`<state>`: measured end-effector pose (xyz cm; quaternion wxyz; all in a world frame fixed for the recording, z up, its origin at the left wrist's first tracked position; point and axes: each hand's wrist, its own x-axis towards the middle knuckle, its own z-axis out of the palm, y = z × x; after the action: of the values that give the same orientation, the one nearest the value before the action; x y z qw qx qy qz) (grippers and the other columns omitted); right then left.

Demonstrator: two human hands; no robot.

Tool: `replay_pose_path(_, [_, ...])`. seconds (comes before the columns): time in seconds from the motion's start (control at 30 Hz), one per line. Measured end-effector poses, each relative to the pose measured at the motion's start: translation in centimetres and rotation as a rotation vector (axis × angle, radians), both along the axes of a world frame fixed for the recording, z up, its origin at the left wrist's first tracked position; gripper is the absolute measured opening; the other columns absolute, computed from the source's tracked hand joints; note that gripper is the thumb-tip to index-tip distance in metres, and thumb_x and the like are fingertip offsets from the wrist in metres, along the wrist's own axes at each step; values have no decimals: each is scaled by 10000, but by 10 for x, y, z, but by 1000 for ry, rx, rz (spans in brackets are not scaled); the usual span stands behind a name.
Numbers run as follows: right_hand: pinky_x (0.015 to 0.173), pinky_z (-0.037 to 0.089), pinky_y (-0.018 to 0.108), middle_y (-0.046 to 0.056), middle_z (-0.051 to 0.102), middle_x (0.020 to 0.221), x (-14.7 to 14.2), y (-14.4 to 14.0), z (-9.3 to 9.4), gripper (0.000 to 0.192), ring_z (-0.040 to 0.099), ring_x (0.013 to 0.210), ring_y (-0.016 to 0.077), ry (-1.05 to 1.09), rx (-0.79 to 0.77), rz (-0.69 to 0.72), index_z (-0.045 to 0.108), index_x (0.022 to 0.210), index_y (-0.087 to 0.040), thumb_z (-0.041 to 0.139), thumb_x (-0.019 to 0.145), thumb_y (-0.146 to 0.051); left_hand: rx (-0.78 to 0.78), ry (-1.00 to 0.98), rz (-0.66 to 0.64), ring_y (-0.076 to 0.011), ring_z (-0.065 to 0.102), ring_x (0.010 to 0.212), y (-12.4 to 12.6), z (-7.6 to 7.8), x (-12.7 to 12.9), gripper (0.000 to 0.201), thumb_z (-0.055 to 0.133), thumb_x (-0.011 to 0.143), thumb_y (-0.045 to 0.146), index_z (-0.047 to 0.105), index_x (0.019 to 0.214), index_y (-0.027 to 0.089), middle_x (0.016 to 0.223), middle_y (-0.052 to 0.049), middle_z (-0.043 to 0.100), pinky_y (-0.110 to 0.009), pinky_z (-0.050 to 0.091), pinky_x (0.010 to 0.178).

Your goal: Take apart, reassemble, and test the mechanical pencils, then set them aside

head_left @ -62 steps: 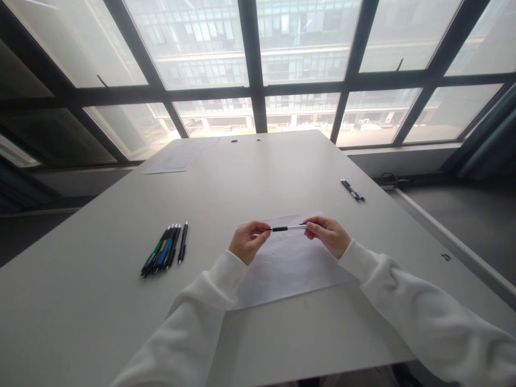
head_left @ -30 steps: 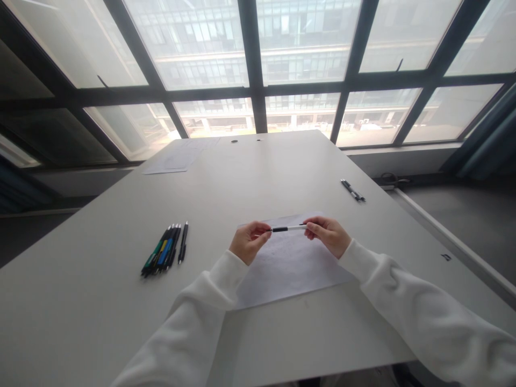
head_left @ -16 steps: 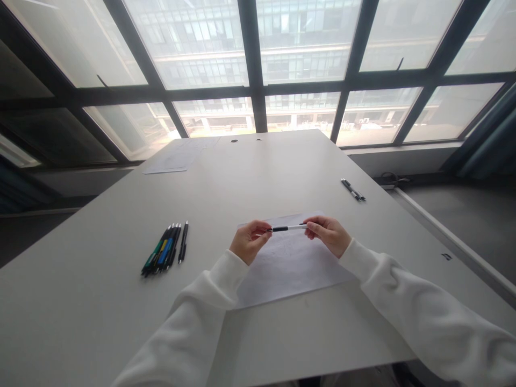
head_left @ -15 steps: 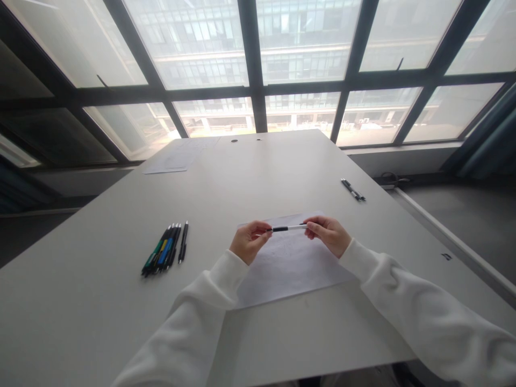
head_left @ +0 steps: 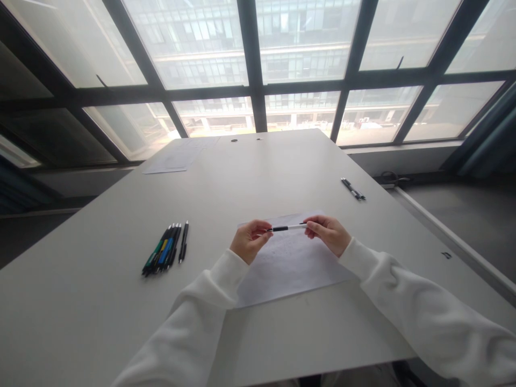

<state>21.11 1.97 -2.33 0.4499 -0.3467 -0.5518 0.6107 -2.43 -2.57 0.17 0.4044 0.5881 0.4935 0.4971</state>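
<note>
Between my two hands a pen [head_left: 288, 228] with a black grip and a pale barrel is held nearly level, above a sheet of paper [head_left: 294, 271]. My left hand [head_left: 250, 241] pinches its dark tip end between thumb and fingers. At the other end, my right hand [head_left: 327, 234] is closed on the pale barrel, and its fingers hide part of that end. The paper lies tilted on the white table [head_left: 121, 317], with faint marks that I cannot read.
Left of my hands lies a bunch of several pens [head_left: 162, 250], with a single black pen [head_left: 183, 242] beside it. Two pens [head_left: 353, 189] rest near the table's right edge. More paper [head_left: 173, 156] lies at the far left, before the windows [head_left: 302, 43].
</note>
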Motion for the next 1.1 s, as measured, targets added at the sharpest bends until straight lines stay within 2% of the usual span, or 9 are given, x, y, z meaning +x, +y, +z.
replay_pose_path(0.23, [562, 443, 276, 39, 624, 645, -1, 0, -1, 294, 545, 573, 124, 0, -6, 4, 635, 849, -134, 643, 705, -390, -57, -40, -15, -148, 620, 642, 0, -1, 0, 218, 642, 695, 296, 630, 811, 113, 683, -58, 663, -267, 511, 635])
replay_pose_path(0.4, [554, 441, 279, 39, 622, 634, -1, 0, 1, 308, 543, 561, 124, -3, -5, -3, 639, 840, -133, 649, 692, -403, -25, -31, -7, -154, 627, 705, 0, 1, 0, 293, 688, 644, 277, 615, 887, 132, 790, -62, 670, -253, 508, 630])
replay_pose_path(0.47, [558, 443, 280, 39, 623, 637, -1, 0, 1, 316, 545, 562, 124, -2, -4, -3, 640, 843, -133, 649, 689, -408, -3, -9, 4, -152, 625, 706, 0, 1, 0, 277, 696, 630, 270, 618, 862, 139, 810, -58, 666, -236, 500, 603])
replay_pose_path(0.57, [559, 443, 276, 38, 623, 638, 0, -1, 1, 309, 544, 564, 121, 0, -8, -1, 638, 843, -131, 647, 694, -401, -7, 28, 17, -149, 621, 665, 0, 0, 0, 219, 685, 641, 285, 636, 787, 130, 736, -52, 663, -234, 497, 584])
replay_pose_path(0.73, [557, 445, 276, 39, 622, 639, 0, -1, 2, 301, 544, 567, 123, -4, -9, -4, 634, 848, -126, 642, 703, -389, -55, -20, 11, -141, 615, 601, 1, -2, 0, 236, 660, 673, 330, 643, 774, 117, 657, -45, 659, -265, 516, 605])
replay_pose_path(1.1, [557, 436, 280, 38, 620, 634, 1, 0, 2, 301, 543, 565, 124, 0, -9, -4, 637, 840, -133, 647, 696, -397, -43, -53, 3, -135, 611, 614, 1, -3, -1, 236, 676, 660, 294, 613, 816, 129, 666, -34, 644, -263, 512, 616])
